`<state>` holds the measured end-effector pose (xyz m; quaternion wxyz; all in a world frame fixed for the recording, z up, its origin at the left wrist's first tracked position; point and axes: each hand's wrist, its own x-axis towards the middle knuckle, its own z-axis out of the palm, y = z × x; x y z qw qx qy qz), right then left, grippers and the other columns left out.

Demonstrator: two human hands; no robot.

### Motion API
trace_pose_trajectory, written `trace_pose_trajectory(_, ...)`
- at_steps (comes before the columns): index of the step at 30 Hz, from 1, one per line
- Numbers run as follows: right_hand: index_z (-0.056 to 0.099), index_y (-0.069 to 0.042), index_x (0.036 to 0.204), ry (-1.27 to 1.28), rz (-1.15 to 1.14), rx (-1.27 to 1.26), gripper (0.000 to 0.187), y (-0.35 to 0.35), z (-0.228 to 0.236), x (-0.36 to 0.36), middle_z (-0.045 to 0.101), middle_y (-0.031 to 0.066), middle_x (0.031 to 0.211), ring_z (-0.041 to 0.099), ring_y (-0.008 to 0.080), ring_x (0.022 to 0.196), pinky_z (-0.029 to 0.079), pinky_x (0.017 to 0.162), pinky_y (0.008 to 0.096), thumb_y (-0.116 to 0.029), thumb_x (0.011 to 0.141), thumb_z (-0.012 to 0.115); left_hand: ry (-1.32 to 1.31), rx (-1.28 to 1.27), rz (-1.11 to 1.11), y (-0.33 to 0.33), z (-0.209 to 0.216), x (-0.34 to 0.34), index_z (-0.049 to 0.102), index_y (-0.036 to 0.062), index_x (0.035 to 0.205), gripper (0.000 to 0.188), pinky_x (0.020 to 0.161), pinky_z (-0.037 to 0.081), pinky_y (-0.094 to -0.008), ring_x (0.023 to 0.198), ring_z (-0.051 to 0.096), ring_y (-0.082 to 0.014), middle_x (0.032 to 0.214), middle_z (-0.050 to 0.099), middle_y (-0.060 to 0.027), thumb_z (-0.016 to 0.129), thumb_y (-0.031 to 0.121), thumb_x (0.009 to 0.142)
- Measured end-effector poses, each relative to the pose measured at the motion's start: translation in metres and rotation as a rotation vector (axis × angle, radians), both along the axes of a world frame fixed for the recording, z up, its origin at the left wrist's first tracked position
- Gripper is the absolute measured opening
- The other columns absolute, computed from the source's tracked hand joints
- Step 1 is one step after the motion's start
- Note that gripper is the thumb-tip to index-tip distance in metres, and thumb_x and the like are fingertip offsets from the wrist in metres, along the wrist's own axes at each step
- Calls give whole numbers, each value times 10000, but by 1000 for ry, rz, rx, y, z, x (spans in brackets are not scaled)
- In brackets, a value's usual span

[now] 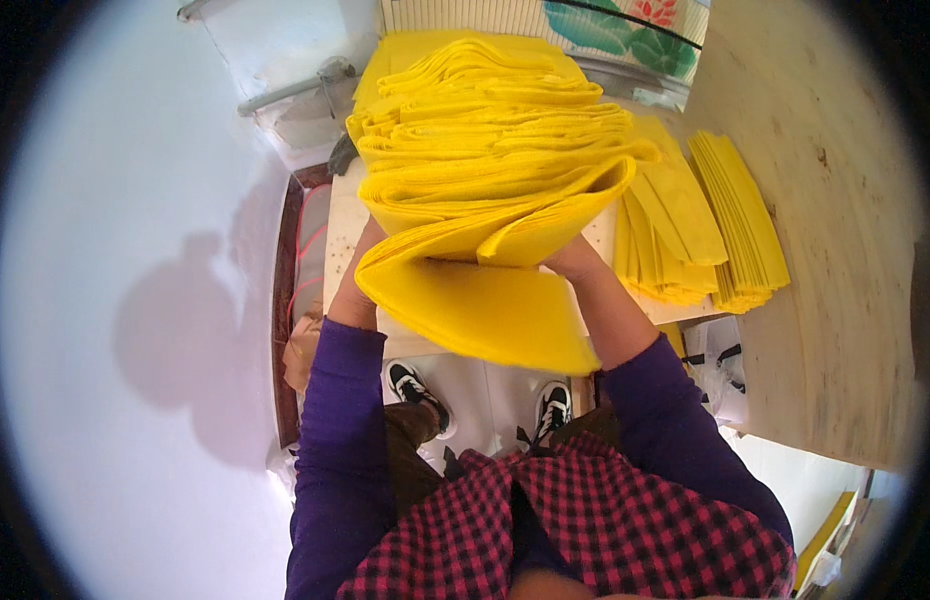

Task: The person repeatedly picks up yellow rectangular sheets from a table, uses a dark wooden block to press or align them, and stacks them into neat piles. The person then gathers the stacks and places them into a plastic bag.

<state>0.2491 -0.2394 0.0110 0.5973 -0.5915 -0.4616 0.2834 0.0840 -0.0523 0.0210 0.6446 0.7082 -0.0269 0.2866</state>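
Note:
A thick stack of folded yellow cloth sheets [495, 150] fills the upper middle of the head view. It looks like non-woven fabric, folded in many layers, with a loose flap drooping at the near side. My left hand [369, 240] reaches in at the stack's left side, and my right hand [577, 260] at its right side. Both hands hold the stack between them. Only the wrists and a bit of each hand show; the fingers are hidden by the cloth.
Under the stack is a pale wooden table [342, 220]. Smaller yellow bundles [740, 220] lie at its right, beside a tall wooden board [825, 200]. A white wall [115, 250] stands at left, with a pipe [285, 95] near the back. My shoes [420, 395] are below the table edge.

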Motion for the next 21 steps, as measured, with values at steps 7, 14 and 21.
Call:
trace_pose_trajectory(7, 436, -15, 1257, -126, -129, 97, 661, 1, 42, -23, 539, 90, 1206, 485, 207, 1126, 385, 954, 332, -317, 746, 726, 7, -84, 43, -22, 33, -17, 407, 9, 1278, 630, 934, 407, -314, 1080, 517, -206, 1184, 544, -90, 714, 145, 746)
trace_pose_trajectory(14, 541, -34, 1176, -192, -142, 79, 469, -19, 117, -37, 609, 66, 1093, 572, 144, 969, 449, 842, 299, -374, 856, 587, 6, -380, 10, -40, 112, -36, 476, 12, 1217, 494, 834, 488, -304, 977, 594, -197, 1122, 588, -101, 670, 181, 795)
trace_pose_trajectory(21, 551, -54, 1177, 173, -91, -170, 608, -29, 115, -50, 610, 95, 1097, 574, 203, 989, 430, 852, 352, -534, 805, 583, 284, -559, -60, -40, 121, -36, 519, -11, 1163, 432, 811, 516, -309, 915, 628, -203, 1060, 627, -114, 645, 235, 830)
